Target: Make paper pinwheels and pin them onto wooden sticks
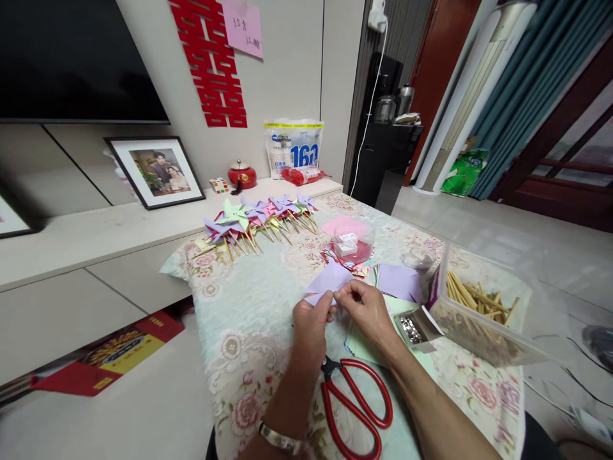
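Observation:
A piece of purple paper (331,276), partly folded, is held up over the table. My left hand (313,314) pinches its lower edge between thumb and fingers. Right beside it, the fingertips of my right hand (360,305) are closed on the same paper. Whether a small pin is also between the fingers cannot be made out. Below my hands lie red-handled scissors (357,409), their blades hidden by my left arm. An open small box of silver thumbtacks (412,329) sits right of my right hand, on green paper sheets (366,345). Purple sheets (400,282) lie behind it.
Several finished paper pinwheels (258,214) on sticks lie at the table's back left. A clear plastic bin (479,332) of wooden sticks (472,297) stands at the right. A round clear container (353,239) rests on coloured paper at the back. Beyond is a white cabinet (182,220).

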The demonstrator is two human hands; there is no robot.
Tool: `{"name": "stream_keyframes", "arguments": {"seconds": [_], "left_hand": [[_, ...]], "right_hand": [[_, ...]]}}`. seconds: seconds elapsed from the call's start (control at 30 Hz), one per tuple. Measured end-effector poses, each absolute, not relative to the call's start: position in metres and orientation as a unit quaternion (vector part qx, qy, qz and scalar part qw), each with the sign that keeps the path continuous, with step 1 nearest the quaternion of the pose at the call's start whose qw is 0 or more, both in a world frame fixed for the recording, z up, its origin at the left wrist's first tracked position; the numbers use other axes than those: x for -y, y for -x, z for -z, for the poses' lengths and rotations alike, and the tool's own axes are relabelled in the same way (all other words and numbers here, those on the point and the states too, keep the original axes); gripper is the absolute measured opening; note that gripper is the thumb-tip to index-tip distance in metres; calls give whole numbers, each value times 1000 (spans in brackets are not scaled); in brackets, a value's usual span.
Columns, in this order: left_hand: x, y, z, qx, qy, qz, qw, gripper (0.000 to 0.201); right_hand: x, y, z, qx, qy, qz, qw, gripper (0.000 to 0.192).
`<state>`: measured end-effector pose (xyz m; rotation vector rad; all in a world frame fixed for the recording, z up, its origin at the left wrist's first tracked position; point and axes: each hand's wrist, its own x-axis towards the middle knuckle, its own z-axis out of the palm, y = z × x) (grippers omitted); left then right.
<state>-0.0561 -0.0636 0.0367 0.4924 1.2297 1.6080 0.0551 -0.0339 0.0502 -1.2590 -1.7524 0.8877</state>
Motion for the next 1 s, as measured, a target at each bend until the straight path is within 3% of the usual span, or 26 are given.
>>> {"name": "stream_keyframes", "arguments": {"seconds": [0.13, 0.23, 0.37, 0.5, 0.6, 1.0], "left_hand": [[64, 62, -37, -512, -221, -655, 511, 24], [67, 69, -40, -507, -228, -636, 535, 24], [70, 79, -46, -494, -245, -594, 585, 22], [73, 83, -49, -486, -269, -551, 623, 23], [73, 84, -49, -496, -289, -532, 622, 22], [70, 85, -47, -570, -355, -485, 561, 20]], "right_hand": [[35, -58, -55, 692, 483, -344, 412, 25], [32, -65, -59, 674, 474, -312, 473, 19], [24, -75, -59, 639, 448, -372, 503, 52], [22, -78, -60, 592, 386, -542, 455, 81], [26, -77, -63, 565, 339, -631, 410, 92], [23, -77, -52, 643, 379, -542, 386, 87]]}}
